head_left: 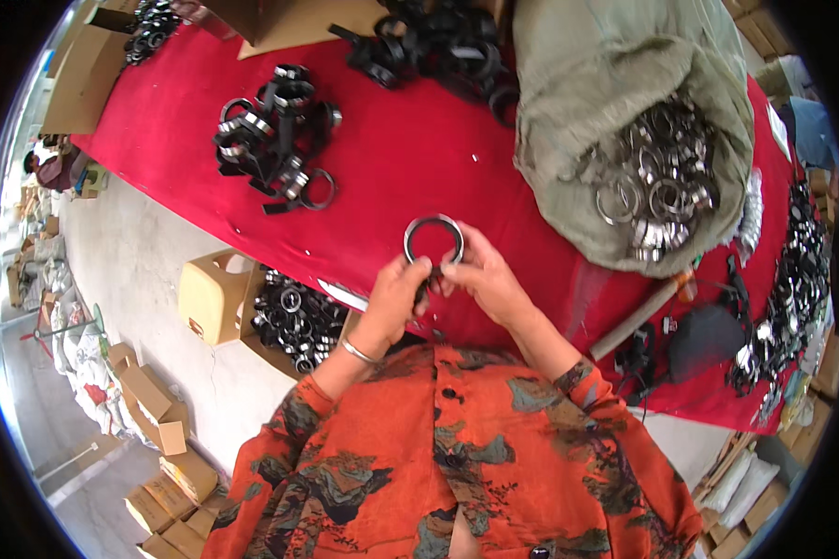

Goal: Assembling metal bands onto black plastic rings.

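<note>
ring held up between both hands

now the metal ring point(433, 239) stands above the red surface point(410, 158), pinched at its lower edge by both hands: left hand point(396, 296) below-left, right hand point(480, 277) below-right. beyond, a sack of rings point(625, 121) and a black clamp pile point(275, 130).

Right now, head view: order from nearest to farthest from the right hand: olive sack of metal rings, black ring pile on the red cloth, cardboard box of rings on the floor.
From the right hand:
1. Olive sack of metal rings, to its upper right.
2. Cardboard box of rings, lower left, beside the table.
3. Black ring pile, upper left on the red cloth.
</note>
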The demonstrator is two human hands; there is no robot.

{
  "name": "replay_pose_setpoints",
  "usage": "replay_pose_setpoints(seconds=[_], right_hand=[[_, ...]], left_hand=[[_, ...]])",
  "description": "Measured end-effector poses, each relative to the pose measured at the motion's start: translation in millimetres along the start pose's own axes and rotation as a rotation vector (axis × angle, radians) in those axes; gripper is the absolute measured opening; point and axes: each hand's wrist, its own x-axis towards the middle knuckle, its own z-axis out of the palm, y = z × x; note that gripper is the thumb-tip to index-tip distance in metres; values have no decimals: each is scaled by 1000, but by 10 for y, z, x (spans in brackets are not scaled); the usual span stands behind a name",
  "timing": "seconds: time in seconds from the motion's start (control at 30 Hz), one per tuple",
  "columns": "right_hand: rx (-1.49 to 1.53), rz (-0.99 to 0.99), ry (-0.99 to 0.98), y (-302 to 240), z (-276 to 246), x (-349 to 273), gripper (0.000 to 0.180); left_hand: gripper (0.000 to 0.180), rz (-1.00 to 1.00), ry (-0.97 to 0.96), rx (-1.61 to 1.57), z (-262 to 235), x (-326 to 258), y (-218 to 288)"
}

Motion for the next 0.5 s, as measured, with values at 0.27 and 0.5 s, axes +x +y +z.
replay_pose_setpoints(seconds=[0.27,0.5], right_hand=[[-16,-23,166,33,96,188,39],[-46,161,157,-38,-61,1010,34]], left_hand=[[29,14,-95,-132,-173,40,165],[26,4,114,83,-743,539,655]])
